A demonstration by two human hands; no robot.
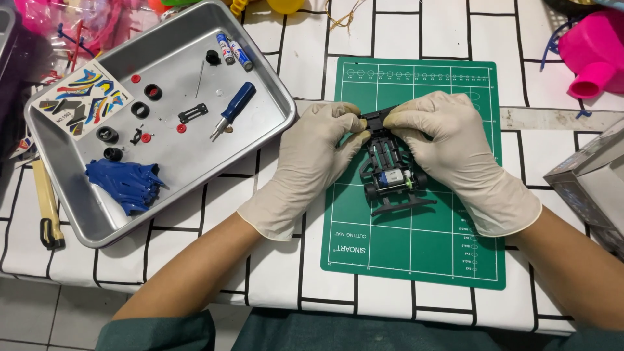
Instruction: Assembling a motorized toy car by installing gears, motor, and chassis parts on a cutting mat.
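A small black toy-car chassis (391, 172) with a white motor lies on the green cutting mat (422, 247). Both hands wear cream gloves. My left hand (311, 162) pinches the chassis's far end from the left. My right hand (455, 153) grips the same end from the right, and its palm hides the chassis's right side. The fingertips of the two hands nearly meet over the black front part.
A metal tray (260, 78) at the left holds a blue car body (127, 183), a blue-handled screwdriver (234, 109), two batteries (234, 52), small black tyres, red parts and a sticker sheet (81, 101). A pink toy (595, 55) is at the top right, a clear box (588, 179) at the right edge.
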